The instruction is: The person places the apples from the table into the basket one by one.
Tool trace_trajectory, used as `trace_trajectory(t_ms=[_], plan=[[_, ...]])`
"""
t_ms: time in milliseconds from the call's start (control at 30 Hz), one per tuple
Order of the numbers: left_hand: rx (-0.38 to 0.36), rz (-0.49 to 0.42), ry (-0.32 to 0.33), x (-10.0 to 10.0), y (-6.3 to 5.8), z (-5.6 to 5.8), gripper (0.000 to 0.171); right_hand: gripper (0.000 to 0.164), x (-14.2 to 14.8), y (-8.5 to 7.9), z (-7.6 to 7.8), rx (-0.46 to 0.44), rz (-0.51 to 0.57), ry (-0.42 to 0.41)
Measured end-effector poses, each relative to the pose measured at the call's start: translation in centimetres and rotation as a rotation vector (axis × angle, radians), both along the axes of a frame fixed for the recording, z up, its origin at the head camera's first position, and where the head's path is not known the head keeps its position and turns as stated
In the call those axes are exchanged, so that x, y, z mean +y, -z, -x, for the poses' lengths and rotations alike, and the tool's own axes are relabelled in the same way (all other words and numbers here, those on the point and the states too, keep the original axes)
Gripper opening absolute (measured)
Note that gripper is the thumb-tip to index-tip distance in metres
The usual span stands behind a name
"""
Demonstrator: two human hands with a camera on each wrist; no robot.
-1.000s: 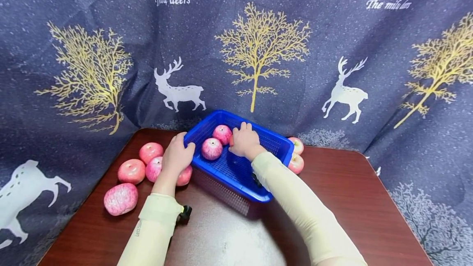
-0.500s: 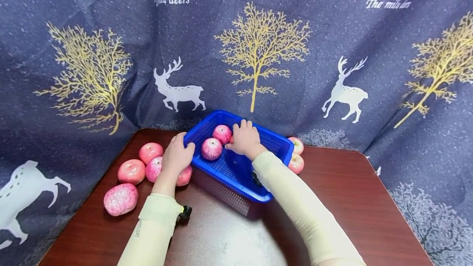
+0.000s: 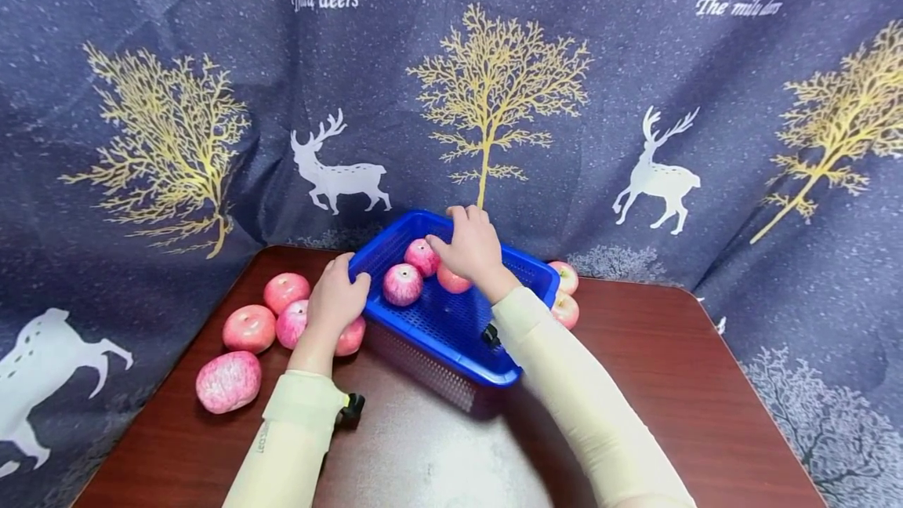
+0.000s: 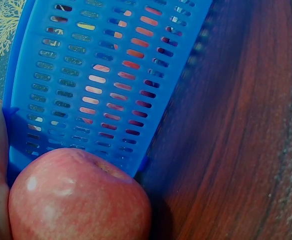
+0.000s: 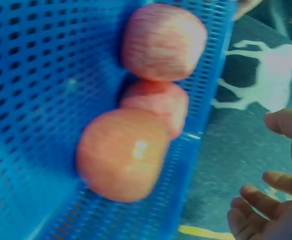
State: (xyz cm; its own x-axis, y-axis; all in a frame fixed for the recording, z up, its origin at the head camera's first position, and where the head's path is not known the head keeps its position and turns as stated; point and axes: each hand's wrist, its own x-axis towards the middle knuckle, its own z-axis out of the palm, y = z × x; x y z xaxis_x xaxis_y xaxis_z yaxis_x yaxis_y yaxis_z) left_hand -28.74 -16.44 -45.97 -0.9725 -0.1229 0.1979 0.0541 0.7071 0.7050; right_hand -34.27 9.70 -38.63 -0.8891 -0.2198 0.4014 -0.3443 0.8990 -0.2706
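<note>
A blue perforated plastic basket (image 3: 440,351) stands at the table's back. My left hand (image 3: 335,300) holds its left rim, thumb on the near side, fingers at the far corner. Inside lie three apples: a striped red apple (image 3: 403,284), another red apple (image 3: 422,257) behind it, and a paler orange-red apple (image 3: 454,281) partly under my right hand (image 3: 474,245). That hand hovers over the basket's back rim with fingers spread and nothing held; the right wrist view shows it apart from the apples. Under my left hand, a red apple (image 4: 81,200) sits against the basket wall.
Several apples lie on the table left of the basket, the nearest a striped apple (image 3: 229,382). Two pale apples, one in front (image 3: 565,310), stand against the basket's right end. A dark patterned curtain (image 3: 550,139) hangs behind the brown table (image 3: 670,382).
My right hand has let go of the orange-red apple and lifted up and back, leaving it in the basket beside the other two. The left hand stays on the rim.
</note>
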Motion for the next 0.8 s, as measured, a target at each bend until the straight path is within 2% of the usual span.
trace_trajectory(t_ms=[200,400,567,800], plan=[[0.004,-0.002,0.003,0.1,0.0,0.0,0.062,0.063,1.7,-2.9,-1.3,-0.009,0.127,-0.008],[0.010,0.002,-0.005,0.1,-0.1,-0.2,0.062,0.063,3.8,-5.2,-2.6,0.032,0.177,-0.001],[0.015,0.003,-0.005,0.1,-0.2,-0.3,0.062,0.064,5.5,-6.1,-3.5,0.076,0.228,0.012],[0.000,0.003,-0.001,0.2,-0.3,-0.3,0.063,0.066,8.0,-6.4,-4.6,0.106,0.286,0.028]])
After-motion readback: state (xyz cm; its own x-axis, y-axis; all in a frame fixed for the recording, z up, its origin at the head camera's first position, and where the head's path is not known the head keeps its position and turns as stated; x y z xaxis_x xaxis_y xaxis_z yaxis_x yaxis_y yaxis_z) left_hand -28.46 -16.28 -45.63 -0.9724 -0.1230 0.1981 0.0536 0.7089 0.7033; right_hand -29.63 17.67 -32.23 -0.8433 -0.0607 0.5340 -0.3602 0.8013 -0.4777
